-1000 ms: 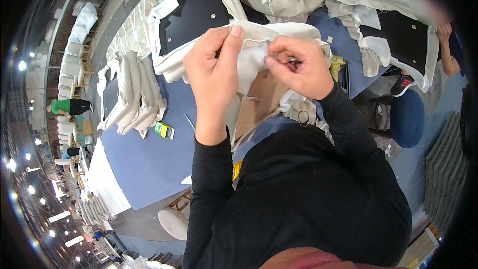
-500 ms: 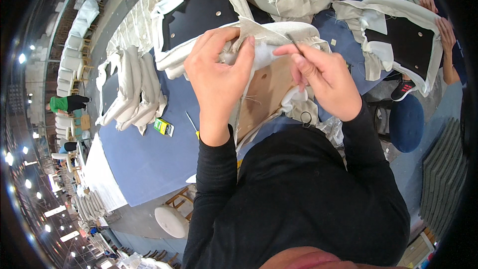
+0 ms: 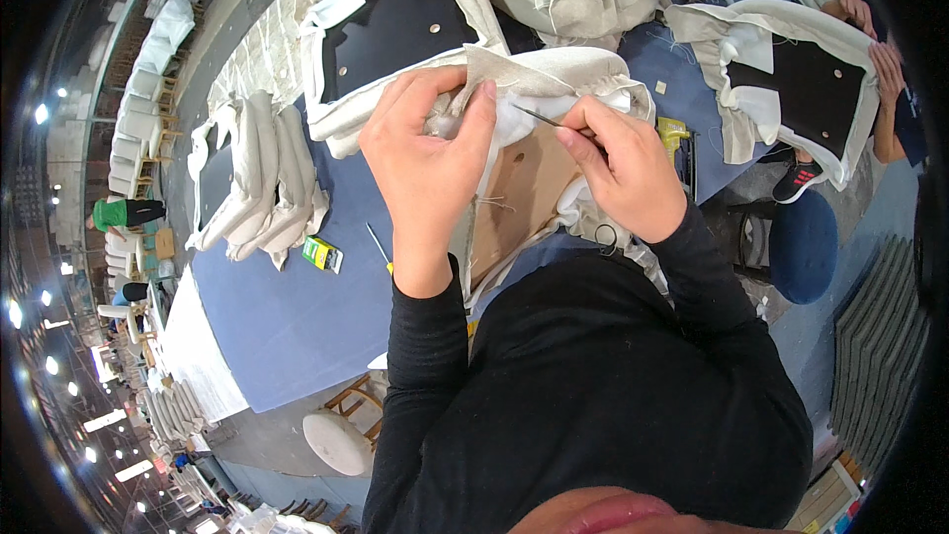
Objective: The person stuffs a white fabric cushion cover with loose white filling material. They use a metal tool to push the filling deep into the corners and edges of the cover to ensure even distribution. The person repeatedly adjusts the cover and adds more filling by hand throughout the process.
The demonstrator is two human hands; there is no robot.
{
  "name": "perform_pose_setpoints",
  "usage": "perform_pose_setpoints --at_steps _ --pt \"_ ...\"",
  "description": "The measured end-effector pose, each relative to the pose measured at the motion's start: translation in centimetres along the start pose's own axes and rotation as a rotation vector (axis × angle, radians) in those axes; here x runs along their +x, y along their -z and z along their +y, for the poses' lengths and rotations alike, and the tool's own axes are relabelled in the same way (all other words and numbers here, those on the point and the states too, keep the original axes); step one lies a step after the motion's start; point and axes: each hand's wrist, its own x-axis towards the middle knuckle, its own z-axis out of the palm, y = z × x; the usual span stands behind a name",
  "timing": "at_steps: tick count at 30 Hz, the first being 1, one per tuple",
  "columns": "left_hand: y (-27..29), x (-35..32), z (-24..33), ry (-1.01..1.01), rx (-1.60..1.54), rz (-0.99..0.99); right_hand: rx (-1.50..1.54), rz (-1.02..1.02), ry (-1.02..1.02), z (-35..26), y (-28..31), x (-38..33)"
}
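In front of me a chair seat cushion stands tilted, its brown wooden board (image 3: pixel 519 196) facing me. My left hand (image 3: pixel 423 163) pinches the loose beige fabric cover (image 3: pixel 539 69) at the cushion's upper edge. Below that fold, white wadding (image 3: pixel 507 123) shows. My right hand (image 3: pixel 625 170) grips a thin dark pointed metal tool (image 3: pixel 537 116) between thumb and forefinger, its tip at the wadding close to my left thumb. Whether the tip touches the wadding I cannot tell. A loose thread (image 3: pixel 494 203) hangs across the board.
On the blue table (image 3: pixel 267 336) lie a screwdriver (image 3: pixel 380 247) and a green-yellow box (image 3: pixel 322 254). Beige cushions (image 3: pixel 262 178) are stacked at left; a black-backed cushion (image 3: pixel 395 30) lies beyond. At right, a co-worker's hands (image 3: pixel 890 69) hold another cushion (image 3: pixel 791 79). A blue stool (image 3: pixel 806 247) stands below.
My right hand has drawn slightly down and left, and the tool now points left at the wadding instead of up. The left hand keeps its pinch on the fabric cover, shifted slightly left.
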Motion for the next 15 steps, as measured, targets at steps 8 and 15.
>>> perform_pose_setpoints --at_steps 8,15 --pt "0.1 -0.3 0.4 0.01 -0.047 -0.025 -0.013 0.046 0.071 -0.2 -0.5 1.0" --pt "0.3 -0.9 -0.8 0.017 -0.151 -0.023 -0.002 0.053 0.035 -0.3 0.1 1.5"
